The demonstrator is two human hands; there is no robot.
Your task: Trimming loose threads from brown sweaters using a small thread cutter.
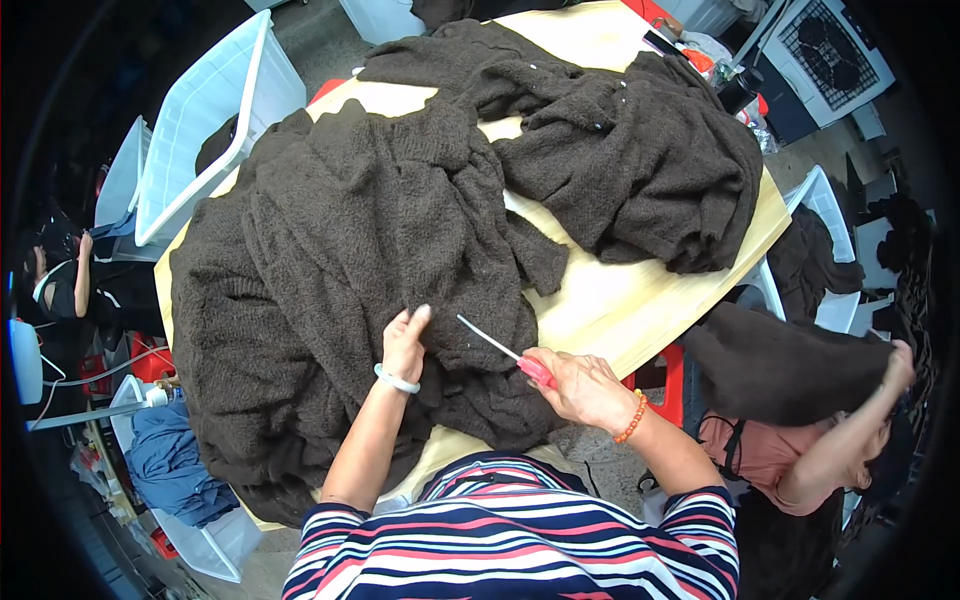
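A large heap of dark brown fleecy garments [350,220] spreads over the left side of the wooden table [625,310] and hangs down toward me. My left hand [405,345], with a pale bangle at the wrist, pinches the brown fabric near the heap's front. In my right hand [585,388], which wears an orange beaded bracelet, is a screwdriver-like tool [536,371] with a red handle and thin metal shaft. Its tip points up and left, just right of my left fingers, over the cloth. Whether the tip touches the fabric I cannot tell.
Another brown garment pile [640,160] lies on the table's right side. White plastic bins [270,90] stand around the table, one holding blue cloth [175,465]. At the right, a co-worker [770,455] handles brown cloth. A black bottle [740,90] stands at the far right corner.
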